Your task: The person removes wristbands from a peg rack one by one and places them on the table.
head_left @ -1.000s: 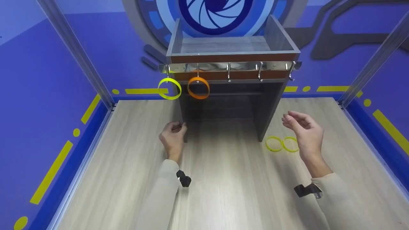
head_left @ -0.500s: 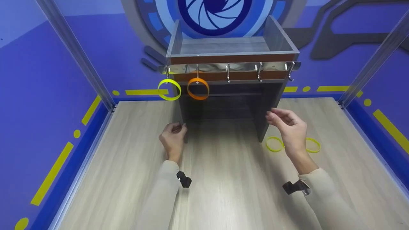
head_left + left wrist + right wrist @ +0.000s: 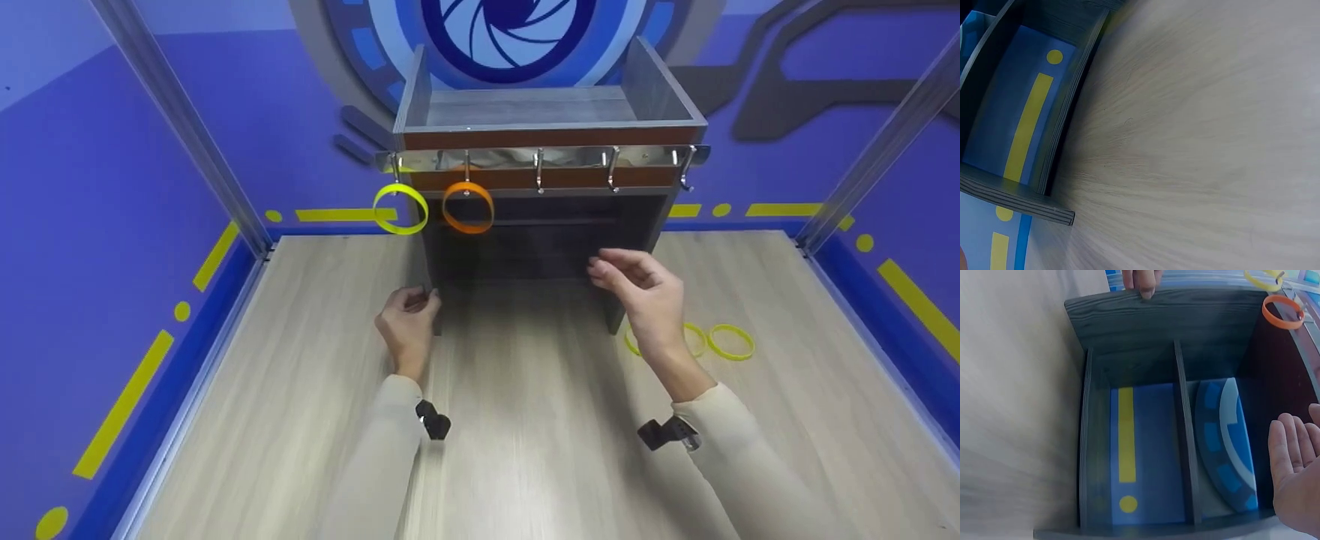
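Observation:
A grey wooden shelf unit (image 3: 664, 86) stands at the back of the table, with a metal hook rail (image 3: 574, 156) across its front. From the leftmost hook hangs a yellow ring (image 3: 381, 217); an orange ring (image 3: 487, 217) hangs on the one beside it. My left hand (image 3: 405, 322) holds the front edge of the unit's left side panel (image 3: 1123, 318), its thumb over the inner side. My right hand (image 3: 649, 300) is raised in front of the right side panel, fingers softly bent and nothing between them. Its palm and fingers also show in the right wrist view.
Three yellow rings lie on the table right of the unit: one (image 3: 630, 341) partly behind my right wrist, one (image 3: 699, 339) beside it, and another (image 3: 750, 343) farther right. Blue patterned walls (image 3: 862, 172) enclose the wooden table (image 3: 517, 420) at the back and sides.
My right hand has moved left, from above the yellow rings to the front of the unit's right panel, uncovering more of the rings. My left hand has stayed at the left panel.

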Available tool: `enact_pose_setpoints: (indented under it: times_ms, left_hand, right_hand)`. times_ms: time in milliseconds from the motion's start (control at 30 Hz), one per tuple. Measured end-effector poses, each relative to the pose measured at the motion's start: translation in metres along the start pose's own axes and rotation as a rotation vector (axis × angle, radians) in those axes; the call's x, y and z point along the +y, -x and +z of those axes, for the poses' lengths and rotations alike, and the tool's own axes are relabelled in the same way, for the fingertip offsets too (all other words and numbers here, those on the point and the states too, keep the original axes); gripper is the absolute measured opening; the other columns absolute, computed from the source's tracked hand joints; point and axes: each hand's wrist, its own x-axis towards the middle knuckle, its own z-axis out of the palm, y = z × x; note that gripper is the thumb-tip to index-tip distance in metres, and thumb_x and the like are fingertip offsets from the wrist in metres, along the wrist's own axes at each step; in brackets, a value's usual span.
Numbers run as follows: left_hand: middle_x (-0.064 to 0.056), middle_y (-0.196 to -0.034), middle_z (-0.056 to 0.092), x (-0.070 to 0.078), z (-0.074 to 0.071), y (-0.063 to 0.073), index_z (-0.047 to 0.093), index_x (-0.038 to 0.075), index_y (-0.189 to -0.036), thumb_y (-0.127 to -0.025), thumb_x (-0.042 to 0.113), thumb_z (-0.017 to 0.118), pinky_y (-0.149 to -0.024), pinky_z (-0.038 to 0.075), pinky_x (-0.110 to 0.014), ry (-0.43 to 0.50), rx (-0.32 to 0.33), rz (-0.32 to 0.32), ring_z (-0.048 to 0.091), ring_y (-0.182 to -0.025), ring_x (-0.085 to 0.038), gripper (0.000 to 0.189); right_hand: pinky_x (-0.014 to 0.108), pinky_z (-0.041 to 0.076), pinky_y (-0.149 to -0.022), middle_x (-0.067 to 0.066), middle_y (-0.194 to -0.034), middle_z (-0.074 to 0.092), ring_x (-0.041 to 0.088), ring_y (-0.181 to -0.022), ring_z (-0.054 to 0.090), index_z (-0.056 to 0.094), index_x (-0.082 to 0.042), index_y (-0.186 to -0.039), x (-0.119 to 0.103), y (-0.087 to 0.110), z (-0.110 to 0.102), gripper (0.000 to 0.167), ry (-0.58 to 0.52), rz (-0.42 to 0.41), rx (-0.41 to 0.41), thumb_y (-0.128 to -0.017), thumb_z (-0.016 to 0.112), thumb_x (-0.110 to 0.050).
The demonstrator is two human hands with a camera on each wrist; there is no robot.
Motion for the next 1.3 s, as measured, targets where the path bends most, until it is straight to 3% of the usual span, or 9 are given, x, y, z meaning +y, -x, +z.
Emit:
enact_pose_setpoints:
  times_ms: [233, 767, 1300]
  left_hand:
    - [-0.011, -0.090, 0.077, 0.000, -0.001, 0.001, 0.077, -0.001, -0.091, -0.084, 0.002, 0.086, -0.071, 0.064, -0.029, 0.008, -0.018, 0.002, 0.078, -0.079, -0.028, 0.012]
    - [-0.012, -0.088, 0.077, 0.000, 0.000, 0.000, 0.077, -0.002, -0.090, -0.082, 0.002, 0.087, -0.070, 0.064, -0.029, 0.017, 0.001, 0.008, 0.078, -0.077, -0.030, 0.013]
    - [-0.013, -0.086, 0.077, -0.002, 0.002, 0.000, 0.077, -0.002, -0.087, -0.080, 0.001, 0.087, -0.068, 0.064, -0.031, -0.009, 0.018, 0.048, 0.077, -0.075, -0.028, 0.013]
  right_hand:
    - [0.039, 0.063, -0.086, 0.031, -0.107, 0.074, 0.031, -0.093, 0.078, 0.069, 0.017, -0.115, -0.001, -0.004, 0.015, 0.023, -0.027, -0.004, -0.026, -0.095, 0.075, 0.007]
    - [0.041, 0.063, -0.086, 0.023, -0.105, 0.077, 0.028, -0.092, 0.078, 0.070, 0.014, -0.113, -0.002, -0.013, 0.046, 0.020, -0.061, -0.011, -0.065, -0.095, 0.074, 0.008]
    - [0.044, 0.063, -0.089, 0.021, -0.109, 0.076, 0.039, -0.099, 0.076, 0.073, 0.009, -0.116, 0.001, -0.023, 0.082, 0.023, -0.027, 0.011, -0.110, -0.095, 0.078, -0.001]
